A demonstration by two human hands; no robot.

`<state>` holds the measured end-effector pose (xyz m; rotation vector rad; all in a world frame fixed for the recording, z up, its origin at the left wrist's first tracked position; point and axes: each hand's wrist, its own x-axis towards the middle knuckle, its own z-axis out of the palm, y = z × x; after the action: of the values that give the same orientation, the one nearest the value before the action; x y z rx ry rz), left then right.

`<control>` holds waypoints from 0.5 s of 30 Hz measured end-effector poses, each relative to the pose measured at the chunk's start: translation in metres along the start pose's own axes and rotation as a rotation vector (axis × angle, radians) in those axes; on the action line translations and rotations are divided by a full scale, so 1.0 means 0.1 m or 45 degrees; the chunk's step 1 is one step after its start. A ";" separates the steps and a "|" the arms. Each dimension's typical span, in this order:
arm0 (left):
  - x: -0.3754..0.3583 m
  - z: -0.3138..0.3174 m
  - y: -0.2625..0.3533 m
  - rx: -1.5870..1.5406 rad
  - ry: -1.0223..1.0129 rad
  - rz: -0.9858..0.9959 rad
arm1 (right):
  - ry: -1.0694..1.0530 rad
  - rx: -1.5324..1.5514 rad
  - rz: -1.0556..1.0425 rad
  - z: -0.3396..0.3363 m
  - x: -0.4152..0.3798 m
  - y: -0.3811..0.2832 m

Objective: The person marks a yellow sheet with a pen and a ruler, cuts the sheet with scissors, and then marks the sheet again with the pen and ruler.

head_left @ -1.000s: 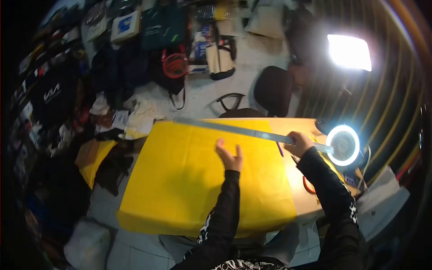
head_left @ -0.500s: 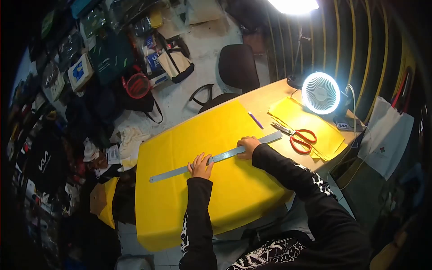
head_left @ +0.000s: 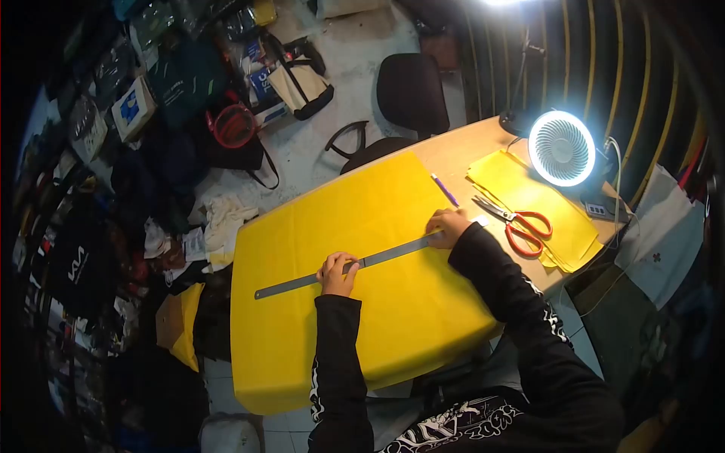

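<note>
A long metal ruler lies slantwise across a large yellow sheet that looks like fabric. My left hand is closed on the ruler near its middle, fingers bent over the far edge and thumb on the near side. Towards the ruler's right end, my right hand grips it with curled fingers and covers part of it. Just beyond the right hand is a purple pen. Scissors with red handles rest to the right, partly on folded yellow pieces.
The wooden table carries a lit round fan and a lamp stand at its far right. A black chair stands behind it. Bags and bundles crowd the floor at left, including a cream tote bag and a red basket.
My right hand has slid rightward along the ruler, nearer its end. The left hand's fingers are more bent around the ruler. The whole view has shifted slightly.
</note>
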<state>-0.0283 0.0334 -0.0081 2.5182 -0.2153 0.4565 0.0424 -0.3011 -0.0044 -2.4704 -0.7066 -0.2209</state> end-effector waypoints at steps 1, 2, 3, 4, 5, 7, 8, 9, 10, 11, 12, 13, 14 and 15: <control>-0.01 -0.03 0.00 -0.021 0.010 0.046 | -0.021 -0.053 0.047 -0.10 -0.05 0.02; -0.02 -0.06 0.00 -0.044 0.019 0.095 | -0.044 -0.107 0.093 -0.20 -0.09 0.03; -0.02 -0.08 0.01 -0.067 0.025 0.148 | -0.063 -0.145 0.132 -0.28 -0.13 0.08; -0.03 -0.10 0.02 -0.064 0.025 0.159 | -0.087 -0.160 0.190 -0.37 -0.16 0.09; -0.02 -0.11 0.02 -0.060 0.024 0.174 | -0.110 -0.174 0.250 -0.46 -0.19 0.09; 0.00 -0.10 0.01 -0.081 0.017 0.168 | -0.137 -0.161 0.342 -0.52 -0.22 0.19; 0.00 -0.08 0.01 -0.108 0.011 0.147 | -0.143 -0.136 0.375 -0.53 -0.23 0.25; 0.01 -0.06 0.02 -0.135 0.004 0.128 | -0.147 -0.112 0.409 -0.54 -0.24 0.32; 0.02 -0.06 0.04 -0.136 0.007 0.131 | -0.163 -0.149 0.487 -0.62 -0.26 0.27; 0.01 -0.06 0.07 -0.139 0.010 0.134 | -0.162 -0.186 0.535 -0.67 -0.27 0.25; 0.02 -0.06 0.09 -0.142 0.015 0.139 | -0.158 -0.224 0.583 -0.72 -0.28 0.23; 0.03 -0.06 0.13 -0.156 0.009 0.125 | -0.156 -0.260 0.629 -0.75 -0.30 0.24; 0.03 -0.05 0.16 -0.169 0.004 0.110 | -0.127 -0.228 0.579 -0.69 -0.30 0.42; 0.04 -0.05 0.18 -0.180 0.000 0.092 | -0.111 -0.204 0.558 -0.62 -0.30 0.59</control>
<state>-0.0307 0.0215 0.0064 2.3785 -0.3283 0.4536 0.0486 -0.3903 0.0104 -2.7270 -0.1722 -0.0023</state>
